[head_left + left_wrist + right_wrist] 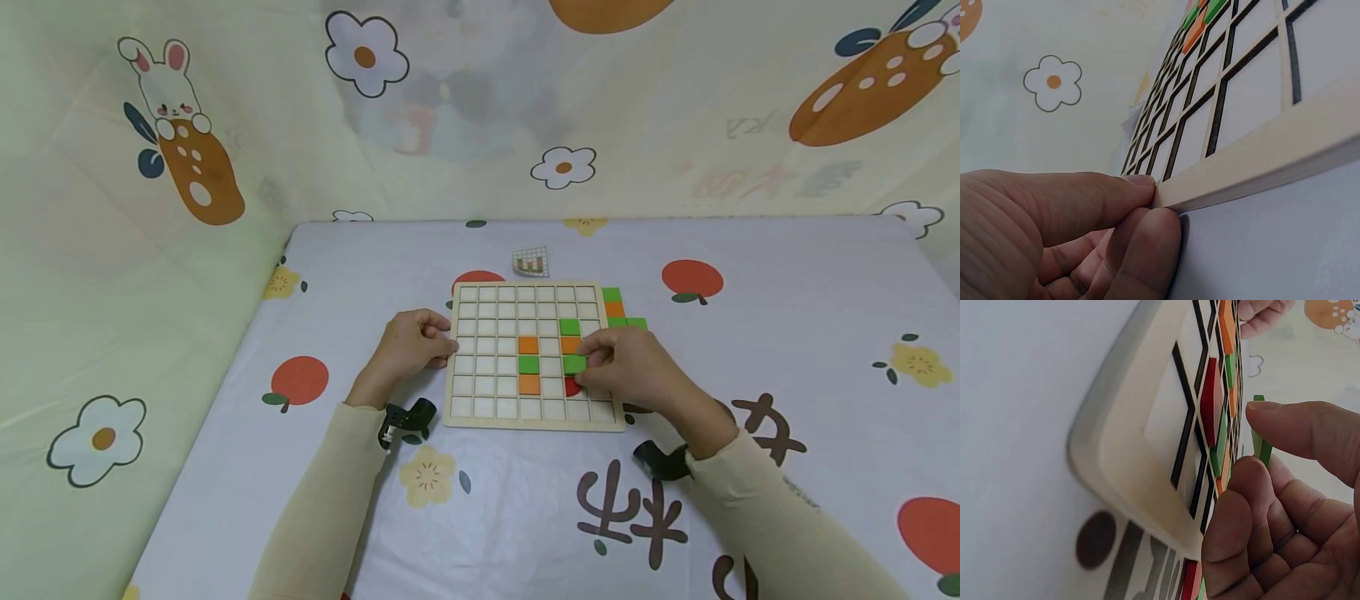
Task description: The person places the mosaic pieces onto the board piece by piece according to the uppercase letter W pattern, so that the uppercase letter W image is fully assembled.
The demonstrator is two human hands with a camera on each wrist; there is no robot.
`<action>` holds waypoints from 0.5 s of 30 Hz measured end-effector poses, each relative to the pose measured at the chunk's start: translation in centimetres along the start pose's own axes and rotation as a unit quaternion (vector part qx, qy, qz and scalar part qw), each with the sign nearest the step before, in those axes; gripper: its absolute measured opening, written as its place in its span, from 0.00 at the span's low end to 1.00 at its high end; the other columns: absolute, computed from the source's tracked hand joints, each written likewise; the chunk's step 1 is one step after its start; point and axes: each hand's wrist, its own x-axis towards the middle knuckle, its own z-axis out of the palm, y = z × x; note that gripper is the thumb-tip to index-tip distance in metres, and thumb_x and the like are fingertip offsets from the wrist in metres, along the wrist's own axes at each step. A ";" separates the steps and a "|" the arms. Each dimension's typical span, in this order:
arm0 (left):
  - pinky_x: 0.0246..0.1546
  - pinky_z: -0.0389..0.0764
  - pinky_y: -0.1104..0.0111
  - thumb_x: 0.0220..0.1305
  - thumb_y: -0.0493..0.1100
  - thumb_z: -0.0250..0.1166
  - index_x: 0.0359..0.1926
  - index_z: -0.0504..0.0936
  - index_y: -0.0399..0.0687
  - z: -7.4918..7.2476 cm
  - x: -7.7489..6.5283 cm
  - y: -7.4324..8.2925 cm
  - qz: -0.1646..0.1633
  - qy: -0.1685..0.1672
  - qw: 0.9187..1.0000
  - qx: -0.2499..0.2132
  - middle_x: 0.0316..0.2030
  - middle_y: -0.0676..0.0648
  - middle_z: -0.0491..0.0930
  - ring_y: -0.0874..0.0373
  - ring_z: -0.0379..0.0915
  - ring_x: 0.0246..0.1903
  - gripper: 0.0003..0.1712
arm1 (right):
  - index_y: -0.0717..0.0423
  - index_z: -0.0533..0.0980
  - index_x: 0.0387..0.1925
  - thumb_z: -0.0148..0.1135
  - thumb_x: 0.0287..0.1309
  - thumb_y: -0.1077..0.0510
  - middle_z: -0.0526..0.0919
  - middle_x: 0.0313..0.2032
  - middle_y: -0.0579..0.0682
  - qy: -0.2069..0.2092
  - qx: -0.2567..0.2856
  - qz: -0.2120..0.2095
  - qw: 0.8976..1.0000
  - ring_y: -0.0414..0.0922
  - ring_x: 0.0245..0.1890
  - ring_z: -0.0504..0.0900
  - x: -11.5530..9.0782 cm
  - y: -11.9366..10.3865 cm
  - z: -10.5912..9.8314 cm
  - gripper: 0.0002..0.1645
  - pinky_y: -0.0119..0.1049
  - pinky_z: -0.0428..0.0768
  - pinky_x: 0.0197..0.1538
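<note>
A square wooden grid board [485,423] lies on the table, with white cells. My left hand [406,348] is at its left edge, thumb and fingertip gripping the frame [1210,187]. Above the board's right side, my right hand [633,367] pinches a thin green tile [1261,434] between thumb and finger, mostly hidden in the head view. One column in the board holds an orange tile [528,345], a green tile [528,364] and another orange tile [529,384]. Farther right sit green and orange tiles and a red piece [1211,403], partly behind my right hand.
Loose green [612,294] and orange [615,309] tiles lie beside the board's right edge, partly covered by my hand. A small picture card [531,262] with a grid lies behind the board. The tablecloth [480,517] is printed with fruit, flowers and characters.
</note>
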 end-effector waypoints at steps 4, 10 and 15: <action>0.30 0.87 0.71 0.62 0.31 0.73 0.52 0.81 0.35 0.0 0.0 0.0 0.000 -0.001 1.000 0.001 0.33 0.44 0.82 0.59 0.81 0.27 0.17 | 0.61 0.85 0.44 0.75 0.53 0.60 0.82 0.31 0.51 0.001 0.004 -0.003 1.000 0.48 0.35 0.78 0.0 -0.3 0.4 0.16 0.36 0.78 0.34; 0.30 0.87 0.71 0.62 0.31 0.73 0.51 0.81 0.35 0.0 0.0 0.1 -0.003 -0.001 1.000 -0.001 0.33 0.44 0.82 0.59 0.81 0.27 0.17 | 0.61 0.85 0.43 0.77 0.52 0.62 0.81 0.30 0.50 -0.003 0.008 -0.018 1.000 0.47 0.33 0.77 0.1 -0.7 0.8 0.16 0.35 0.77 0.33; 0.30 0.87 0.71 0.63 0.31 0.73 0.51 0.81 0.35 0.0 0.0 0.2 -0.005 -0.001 1.000 -0.002 0.32 0.45 0.82 0.59 0.81 0.27 0.17 | 0.61 0.85 0.42 0.78 0.51 0.62 0.80 0.28 0.49 -0.006 0.004 -0.021 1.000 0.46 0.31 0.76 0.1 -1.1 1.1 0.15 0.34 0.74 0.30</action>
